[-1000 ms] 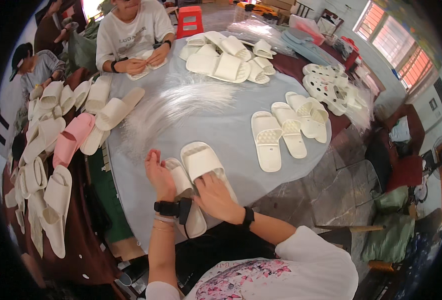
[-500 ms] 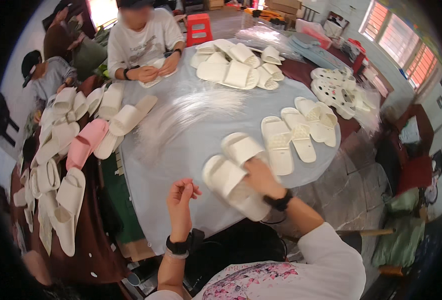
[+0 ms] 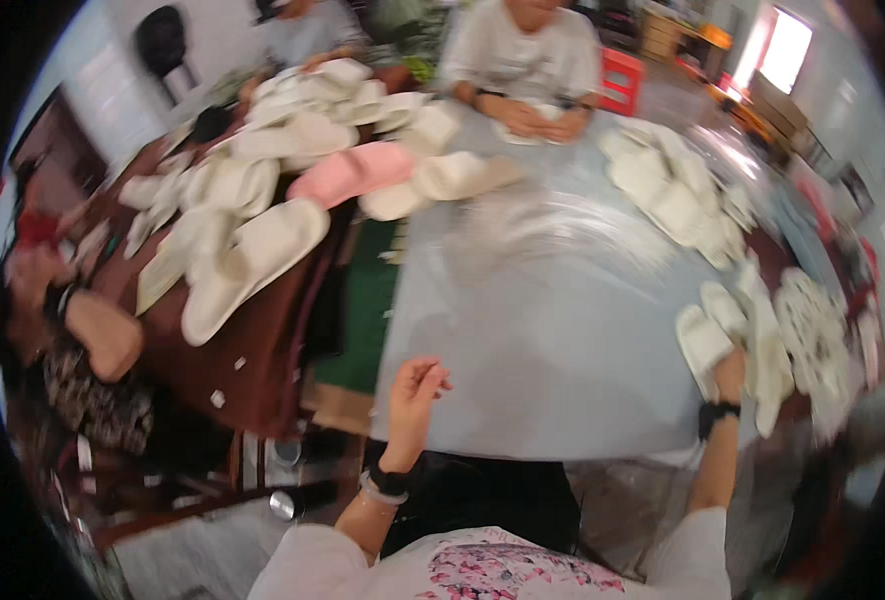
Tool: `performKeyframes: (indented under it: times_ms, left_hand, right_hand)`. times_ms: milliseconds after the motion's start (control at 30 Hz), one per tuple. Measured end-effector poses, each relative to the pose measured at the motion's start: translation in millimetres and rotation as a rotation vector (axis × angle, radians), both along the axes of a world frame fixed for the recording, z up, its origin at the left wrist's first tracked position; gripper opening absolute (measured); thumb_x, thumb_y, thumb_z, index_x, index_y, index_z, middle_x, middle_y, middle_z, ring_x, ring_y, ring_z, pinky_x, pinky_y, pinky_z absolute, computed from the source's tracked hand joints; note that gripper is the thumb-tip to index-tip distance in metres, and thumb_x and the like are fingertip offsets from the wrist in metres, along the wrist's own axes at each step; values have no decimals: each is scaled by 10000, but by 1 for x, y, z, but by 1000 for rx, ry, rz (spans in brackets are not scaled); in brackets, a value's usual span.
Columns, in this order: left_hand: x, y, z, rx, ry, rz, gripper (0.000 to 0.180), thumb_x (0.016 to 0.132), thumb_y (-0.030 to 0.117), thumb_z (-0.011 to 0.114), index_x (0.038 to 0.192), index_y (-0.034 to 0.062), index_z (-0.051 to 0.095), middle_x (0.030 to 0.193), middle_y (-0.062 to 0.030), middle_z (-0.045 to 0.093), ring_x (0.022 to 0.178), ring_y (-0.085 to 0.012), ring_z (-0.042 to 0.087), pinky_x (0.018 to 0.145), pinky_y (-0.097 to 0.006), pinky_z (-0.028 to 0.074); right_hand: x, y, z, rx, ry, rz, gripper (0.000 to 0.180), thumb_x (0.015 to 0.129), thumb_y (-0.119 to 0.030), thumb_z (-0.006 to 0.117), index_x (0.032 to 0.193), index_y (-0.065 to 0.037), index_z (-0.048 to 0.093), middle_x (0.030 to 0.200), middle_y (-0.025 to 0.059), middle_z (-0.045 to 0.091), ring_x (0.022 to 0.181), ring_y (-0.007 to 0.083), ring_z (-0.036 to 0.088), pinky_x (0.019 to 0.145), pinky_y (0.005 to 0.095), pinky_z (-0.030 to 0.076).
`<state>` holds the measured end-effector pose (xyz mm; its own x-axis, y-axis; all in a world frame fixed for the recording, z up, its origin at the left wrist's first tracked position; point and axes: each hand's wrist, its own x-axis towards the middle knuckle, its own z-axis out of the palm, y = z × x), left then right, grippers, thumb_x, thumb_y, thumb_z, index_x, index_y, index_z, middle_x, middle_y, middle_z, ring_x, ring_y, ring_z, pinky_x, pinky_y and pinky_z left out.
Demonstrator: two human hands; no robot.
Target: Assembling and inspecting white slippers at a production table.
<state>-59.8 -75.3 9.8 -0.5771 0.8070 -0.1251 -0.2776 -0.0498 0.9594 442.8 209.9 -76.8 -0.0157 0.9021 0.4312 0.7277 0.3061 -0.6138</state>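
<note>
My right hand (image 3: 730, 374) grips a pair of cream slippers (image 3: 705, 342) at the right side of the grey-covered table (image 3: 523, 350); its fingertips are partly hidden by them. Other cream slippers (image 3: 769, 372) lie just beyond, to the right. My left hand (image 3: 419, 390) hovers over the table's near left part, fingers curled in toward the thumb, and nothing shows in it. Clear plastic bags (image 3: 573, 225) are spread on the cover ahead of my hands. Farther back at the right lies a heap of cream slippers (image 3: 673, 195).
On the brown table (image 3: 248, 375) at left, cream slippers (image 3: 253, 250) are piled with one pink slipper (image 3: 355, 173). White clogs (image 3: 813, 330) sit at far right. Across the table, a co-worker's hands (image 3: 538, 124) hold a pale slipper. A red stool (image 3: 621, 82) stands behind. Another person's arm (image 3: 103, 330) shows at far left.
My right hand has carried the pair of slippers from the table's near middle to its right side, beside the other slippers. The view has swung left. My left hand stays curled.
</note>
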Motion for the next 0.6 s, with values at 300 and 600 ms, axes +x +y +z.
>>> performKeyframes:
  times_ms: [300, 600]
  left_hand:
    - [-116, -31, 43, 18, 741, 819, 448, 803, 79, 580, 1196, -5, 382, 1107, -106, 409, 983, -188, 426, 828, -300, 372]
    - [-251, -25, 71, -624, 696, 1078, 938, 559, 296, 764, 1317, 67, 260, 1302, -209, 319, 1203, -368, 311, 965, -485, 283]
  right_hand:
    - [-104, -129, 43, 32, -446, -369, 475, 790, -137, 563, 1226, -7, 425, 1264, 240, 336, 1113, 392, 386, 932, 443, 330]
    - [-146, -158, 18, -82, -243, 77, 485, 800, -171, 557, 1223, 14, 408, 1249, 274, 322, 1150, 402, 338, 969, 435, 289]
